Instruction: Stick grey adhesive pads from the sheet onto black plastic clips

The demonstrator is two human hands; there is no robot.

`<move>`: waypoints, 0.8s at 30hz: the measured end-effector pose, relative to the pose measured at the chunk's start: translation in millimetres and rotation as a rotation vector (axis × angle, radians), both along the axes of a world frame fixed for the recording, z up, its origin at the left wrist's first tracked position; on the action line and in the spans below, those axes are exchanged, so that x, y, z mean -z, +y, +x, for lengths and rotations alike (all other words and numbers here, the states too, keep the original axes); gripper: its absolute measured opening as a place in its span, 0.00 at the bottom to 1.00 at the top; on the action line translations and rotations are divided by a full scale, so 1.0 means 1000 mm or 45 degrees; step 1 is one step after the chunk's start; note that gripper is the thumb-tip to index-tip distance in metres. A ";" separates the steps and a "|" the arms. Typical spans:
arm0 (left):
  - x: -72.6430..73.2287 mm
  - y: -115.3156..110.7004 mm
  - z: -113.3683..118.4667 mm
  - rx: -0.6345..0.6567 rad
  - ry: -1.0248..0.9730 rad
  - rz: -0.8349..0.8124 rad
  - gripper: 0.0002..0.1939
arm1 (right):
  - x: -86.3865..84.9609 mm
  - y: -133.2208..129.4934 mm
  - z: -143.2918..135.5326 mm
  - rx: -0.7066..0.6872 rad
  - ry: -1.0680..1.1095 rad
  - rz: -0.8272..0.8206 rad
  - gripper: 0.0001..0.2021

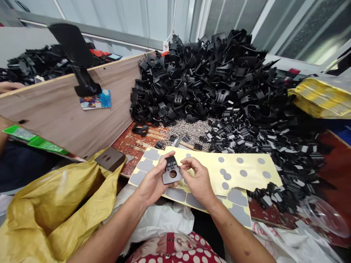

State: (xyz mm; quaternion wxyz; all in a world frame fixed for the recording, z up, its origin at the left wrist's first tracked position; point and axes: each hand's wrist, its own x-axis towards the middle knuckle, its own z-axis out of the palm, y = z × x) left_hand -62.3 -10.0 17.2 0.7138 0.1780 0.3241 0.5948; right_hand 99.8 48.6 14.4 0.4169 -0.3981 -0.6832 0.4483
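My left hand [152, 182] is closed around the edge of a small black plastic bracket [168, 178]. The bracket has a flat grey face, a round hole through it and a ridged hinge-like end pointing away from me. At its right edge, my right hand [199, 179] has thumb and forefinger pinched together, touching the bracket. Below both hands lies a yellow backing sheet [203, 159] with grey round stickers. Under that is a second sheet [245, 219] with larger grey sticker shapes.
A tall heap of black plastic parts [203, 80] fills the back. Small metal pieces [189, 131] lie before it, with small black parts [244, 131] to the right. A wooden board [109, 87] stands left, near a yellow sack [68, 193]. Another person's hand [11, 87] shows far left.
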 end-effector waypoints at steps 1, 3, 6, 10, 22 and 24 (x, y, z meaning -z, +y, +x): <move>0.000 0.000 0.000 -0.001 0.000 -0.001 0.27 | -0.001 0.000 0.000 0.002 -0.011 0.012 0.09; -0.001 0.000 0.000 -0.001 0.006 0.001 0.29 | -0.001 -0.001 0.001 0.003 -0.036 0.041 0.08; -0.001 -0.001 0.003 0.014 0.052 0.025 0.34 | -0.003 -0.001 0.001 -0.010 -0.097 0.119 0.09; 0.010 0.000 0.014 -0.187 0.320 0.041 0.30 | -0.002 -0.006 0.000 -0.051 -0.188 0.338 0.14; 0.014 -0.024 0.031 -0.415 0.597 -0.024 0.29 | -0.006 -0.017 0.023 -0.015 -0.539 0.563 0.25; 0.012 -0.038 0.023 -0.364 0.782 0.035 0.30 | -0.009 -0.007 0.045 -0.127 -0.488 0.434 0.17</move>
